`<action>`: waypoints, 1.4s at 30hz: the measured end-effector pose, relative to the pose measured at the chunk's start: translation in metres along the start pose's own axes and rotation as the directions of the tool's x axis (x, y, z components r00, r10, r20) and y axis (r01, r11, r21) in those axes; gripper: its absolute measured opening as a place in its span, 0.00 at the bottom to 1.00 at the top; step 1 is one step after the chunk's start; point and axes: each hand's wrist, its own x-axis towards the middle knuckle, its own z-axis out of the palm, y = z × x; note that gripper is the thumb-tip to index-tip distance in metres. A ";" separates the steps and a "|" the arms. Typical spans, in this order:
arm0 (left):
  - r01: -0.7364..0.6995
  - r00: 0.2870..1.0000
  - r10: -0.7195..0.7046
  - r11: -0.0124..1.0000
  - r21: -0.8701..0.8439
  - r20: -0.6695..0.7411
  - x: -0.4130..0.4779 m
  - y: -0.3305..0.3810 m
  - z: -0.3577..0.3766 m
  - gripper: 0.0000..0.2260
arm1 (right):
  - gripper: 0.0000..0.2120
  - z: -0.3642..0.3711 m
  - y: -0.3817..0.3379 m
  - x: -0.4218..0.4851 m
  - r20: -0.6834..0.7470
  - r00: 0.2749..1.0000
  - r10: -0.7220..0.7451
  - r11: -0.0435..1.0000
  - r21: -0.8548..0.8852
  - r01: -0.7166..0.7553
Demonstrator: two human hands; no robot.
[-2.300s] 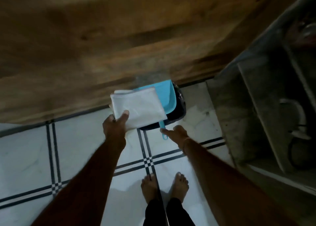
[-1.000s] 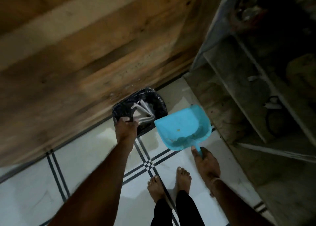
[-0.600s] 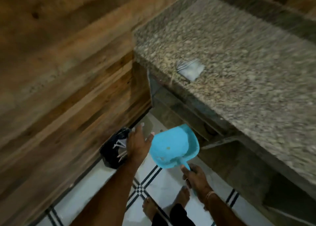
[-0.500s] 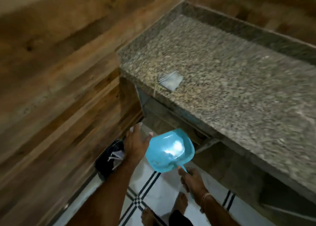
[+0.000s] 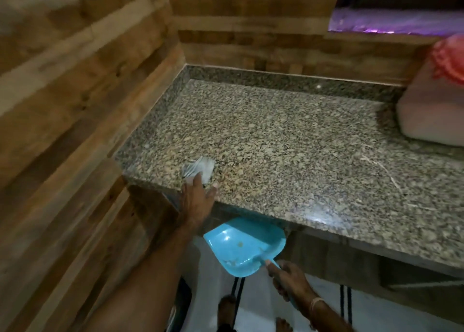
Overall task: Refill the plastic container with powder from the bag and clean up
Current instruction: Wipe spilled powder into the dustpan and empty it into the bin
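Observation:
A small crumpled white scrap (image 5: pixel 199 169) lies near the front left corner of the speckled granite counter (image 5: pixel 288 156). My left hand (image 5: pixel 197 198) reaches over the counter edge with straight fingers, its fingertips touching the scrap. My right hand (image 5: pixel 291 281) grips the handle of a turquoise dustpan (image 5: pixel 244 246), held below the counter edge with a few crumbs in it. A large pale plastic container (image 5: pixel 431 111) with a red lid stands at the counter's far right.
Wooden plank walls (image 5: pixel 75 106) close in on the left and behind the counter. The white tiled floor (image 5: pixel 253 306) with dark lines and my bare feet show below. A dark shape at the bottom edge, left of my feet, is partly hidden by my left arm.
My view swung up from the floor bin to the counter. My left hand dropped the white bag in the bin, then rose to the scrap. The dustpan left the bin and hangs below the counter edge.

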 end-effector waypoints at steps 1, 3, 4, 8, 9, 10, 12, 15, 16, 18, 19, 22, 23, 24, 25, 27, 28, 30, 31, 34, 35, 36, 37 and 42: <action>-0.012 1.000 0.012 1.000 0.023 0.000 0.014 -0.003 0.001 0.30 | 0.22 0.000 -0.002 -0.003 -0.007 1.000 -0.009 1.000 0.006 0.009; -0.046 0.999 0.046 0.992 0.115 0.002 0.040 -0.008 0.003 0.30 | 0.21 0.002 -0.003 -0.006 -0.015 1.000 -0.012 1.000 0.027 0.013; -0.078 0.997 0.074 0.982 0.174 0.031 0.060 -0.013 0.006 0.30 | 0.23 0.006 0.000 0.000 -0.046 0.999 0.007 0.999 0.046 -0.004; -0.205 0.977 0.164 0.891 0.404 0.135 0.106 -0.031 0.016 0.32 | 0.29 0.019 0.009 0.010 -0.180 0.983 0.041 0.991 0.131 -0.018; -0.238 0.970 0.195 0.867 0.438 0.142 0.113 -0.037 0.021 0.31 | 0.26 0.023 0.010 0.011 -0.196 0.979 0.053 0.989 0.145 -0.024; -0.263 0.965 0.226 0.855 0.447 0.135 0.116 -0.040 0.024 0.29 | 0.24 0.026 0.011 0.011 -0.200 0.978 0.060 0.988 0.154 -0.030; -0.289 0.957 0.261 0.858 0.424 0.123 0.114 -0.043 0.031 0.25 | 0.21 0.032 0.012 0.006 -0.220 0.973 0.073 0.987 0.157 -0.039; -0.276 0.961 0.248 0.899 0.339 0.125 0.109 -0.038 0.035 0.21 | 0.19 0.030 0.018 -0.004 -0.237 0.966 0.100 0.981 0.185 -0.056; -0.246 0.969 0.220 0.916 0.316 0.117 0.109 -0.034 0.036 0.20 | 0.19 0.027 0.020 -0.009 -0.234 0.966 0.106 0.980 0.189 -0.062; -0.150 0.987 0.129 0.949 0.276 0.093 0.107 -0.018 0.043 0.20 | 0.19 0.019 0.028 -0.021 -0.237 0.963 0.125 0.972 0.223 -0.071; -0.106 0.992 0.085 0.958 0.265 0.089 0.102 -0.007 0.049 0.21 | 0.18 0.015 0.031 -0.028 -0.237 0.962 0.133 0.965 0.251 -0.071; -0.156 0.980 0.119 0.957 0.245 0.158 0.062 0.050 0.086 0.22 | 0.16 -0.003 0.046 -0.054 -0.281 0.944 0.172 0.951 0.299 -0.084; -0.196 0.969 0.152 0.953 0.232 0.194 0.043 0.073 0.100 0.22 | 0.16 -0.010 0.054 -0.061 -0.307 0.932 0.196 0.946 0.311 -0.096; -0.239 0.956 0.189 0.945 0.222 0.224 0.023 0.095 0.114 0.23 | 0.16 -0.016 0.062 -0.066 -0.324 0.921 0.217 0.941 0.321 -0.109; -0.293 0.938 0.236 0.931 0.216 0.254 0.003 0.115 0.130 0.23 | 0.16 -0.022 0.071 -0.071 -0.340 0.911 0.232 0.937 0.328 -0.116; -0.396 0.892 0.327 0.898 0.192 0.312 -0.036 0.157 0.159 0.22 | 0.16 -0.040 0.084 -0.075 -0.388 0.885 0.259 0.927 0.357 -0.115; -0.438 0.868 0.372 0.885 0.157 0.328 -0.051 0.179 0.174 0.21 | 0.16 -0.052 0.091 -0.075 -0.415 0.868 0.271 0.920 0.376 -0.107; -0.496 0.826 0.430 0.861 0.109 0.364 -0.071 0.213 0.196 0.20 | 0.17 -0.075 0.097 -0.073 -0.453 0.846 0.279 0.911 0.404 -0.084; -0.508 0.811 0.437 0.856 0.098 0.390 -0.076 0.224 0.203 0.19 | 0.17 -0.085 0.097 -0.073 -0.459 0.844 0.277 0.909 0.409 -0.076; -0.441 0.829 0.403 0.897 0.011 0.389 -0.064 0.233 0.207 0.20 | 0.16 -0.115 0.107 -0.082 -0.444 0.855 0.267 0.902 0.428 -0.059; -0.391 0.872 0.367 0.920 0.010 0.324 -0.055 0.222 0.199 0.19 | 0.16 -0.124 0.109 -0.088 -0.434 0.866 0.250 0.905 0.423 -0.049; -0.338 0.914 0.318 0.940 0.040 0.250 -0.044 0.208 0.188 0.19 | 0.16 -0.133 0.110 -0.093 -0.423 0.876 0.230 0.909 0.416 -0.038; -0.299 0.940 0.275 0.949 0.102 0.201 -0.036 0.192 0.176 0.19 | 0.16 -0.143 0.112 -0.097 -0.414 0.884 0.216 0.911 0.411 -0.030; -0.199 0.976 0.145 0.902 0.383 0.164 -0.059 0.159 0.166 0.24 | 0.17 -0.186 0.127 -0.114 -0.386 0.905 0.180 0.911 0.412 -0.005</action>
